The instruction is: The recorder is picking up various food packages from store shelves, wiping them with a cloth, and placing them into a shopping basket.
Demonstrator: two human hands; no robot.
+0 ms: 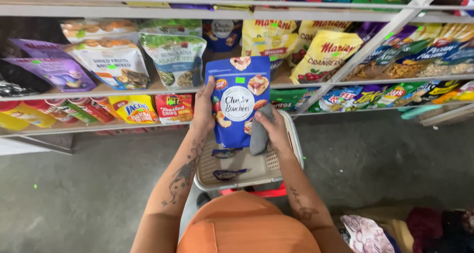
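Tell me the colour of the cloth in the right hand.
Grey; the cloth shows in the head view, pressed against the blue pouch.

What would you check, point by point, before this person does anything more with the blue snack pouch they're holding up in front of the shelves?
1. Left hand grips the blue pouch at its left edge: ok.
2. Right hand supports the pouch's right side: ok, with a grey cloth pressed against the pouch.
3. Pouch upright, front facing the camera: ok.
4. Basket below the hands has room: ok, only two small dark packets lie in it.
5. Pouch sealed and undamaged: cannot tell, back and bottom are hidden.
6. Free gap on the shelf behind the pouch: cannot tell, the pouch blocks it.
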